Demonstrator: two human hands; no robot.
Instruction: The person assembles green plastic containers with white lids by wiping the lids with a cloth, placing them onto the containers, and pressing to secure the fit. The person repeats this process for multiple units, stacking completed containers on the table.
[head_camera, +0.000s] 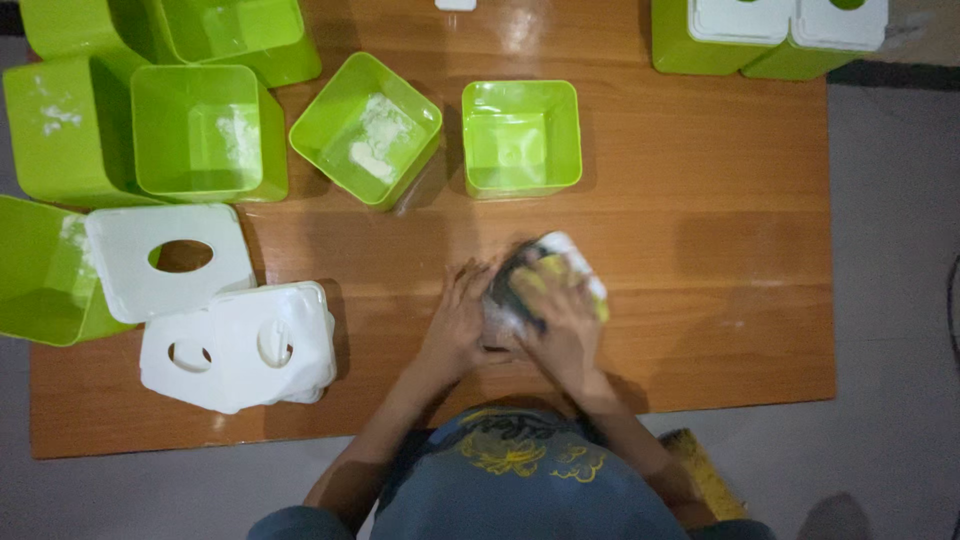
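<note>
White lid (575, 262) with yellow-green sponge (552, 272) on it, near table's front edge, partly hidden under both hands
</note>
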